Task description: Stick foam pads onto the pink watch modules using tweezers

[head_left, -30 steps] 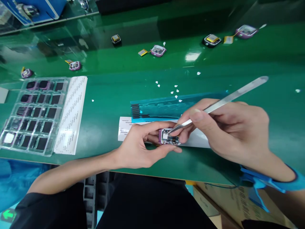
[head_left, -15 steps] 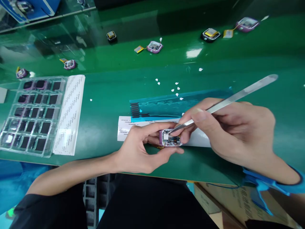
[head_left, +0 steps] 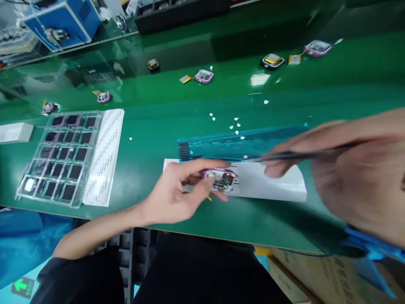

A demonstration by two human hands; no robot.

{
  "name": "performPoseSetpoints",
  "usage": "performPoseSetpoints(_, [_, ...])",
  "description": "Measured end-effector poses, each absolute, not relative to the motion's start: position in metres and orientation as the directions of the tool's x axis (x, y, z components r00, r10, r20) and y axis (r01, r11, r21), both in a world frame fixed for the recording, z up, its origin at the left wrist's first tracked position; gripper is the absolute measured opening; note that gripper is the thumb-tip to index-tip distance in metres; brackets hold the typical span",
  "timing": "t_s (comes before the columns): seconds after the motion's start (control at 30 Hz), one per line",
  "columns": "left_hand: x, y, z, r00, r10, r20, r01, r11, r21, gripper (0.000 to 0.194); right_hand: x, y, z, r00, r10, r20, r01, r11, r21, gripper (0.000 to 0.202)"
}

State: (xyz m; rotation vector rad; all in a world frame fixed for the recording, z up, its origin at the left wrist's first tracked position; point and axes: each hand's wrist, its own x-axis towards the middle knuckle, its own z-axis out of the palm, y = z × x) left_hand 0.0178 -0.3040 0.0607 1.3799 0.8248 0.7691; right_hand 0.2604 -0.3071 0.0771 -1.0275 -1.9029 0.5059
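My left hand (head_left: 179, 192) is closed on a small purple-and-white watch case (head_left: 225, 180) whose circuit board faces up, the thumb resting on its near left corner. A bit of yellow shows under that hand. My right hand (head_left: 351, 164), smeared by motion, grips metal tweezers (head_left: 294, 155) that point left, their tip apart from the case. Beneath both hands lie a white printed sheet (head_left: 272, 181) and a blue film strip (head_left: 228, 143) bearing black strips at its left end. Several small white stickers (head_left: 237, 132) are scattered just beyond the film.
A clear compartment tray (head_left: 80, 181) stands at left beside a white printed sheet (head_left: 104, 158). Open watch cases with yellow batteries (head_left: 204, 76) line the back of the green table (head_left: 142, 177). A blue box (head_left: 63, 25) is at the back left, a white box (head_left: 15, 133) at far left.
My right hand has drawn the tweezers away from the watch case, to the right. My left thumb has moved onto the case's board. The camera view has shifted a little.
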Motion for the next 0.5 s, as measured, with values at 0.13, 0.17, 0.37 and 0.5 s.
performPoseSetpoints(0.13, [-0.018,-0.273,0.074,0.4,0.916,0.033,0.171,-0.109,0.979,0.019,0.247,-0.272,0.076,-0.345,0.784,0.517,0.462,0.621,-0.634,0.022])
performPoseSetpoints(0.17, [-0.026,-0.266,0.072,0.379,0.923,0.066,0.212,-0.156,0.965,0.021,0.242,-0.263,0.069,-0.415,0.78,0.467,0.451,0.623,-0.64,0.023])
performPoseSetpoints(0.37, [-0.038,-0.255,0.046,0.514,0.839,0.178,0.425,-0.43,0.797,0.022,0.233,-0.238,0.033,-0.468,0.848,0.249,0.417,0.46,-0.784,0.03])
performPoseSetpoints(0.5, [-0.035,-0.263,0.041,0.663,0.726,0.184,0.41,-0.558,0.721,0.023,0.244,-0.25,0.034,-0.491,0.844,0.218,0.392,0.437,-0.81,0.023])
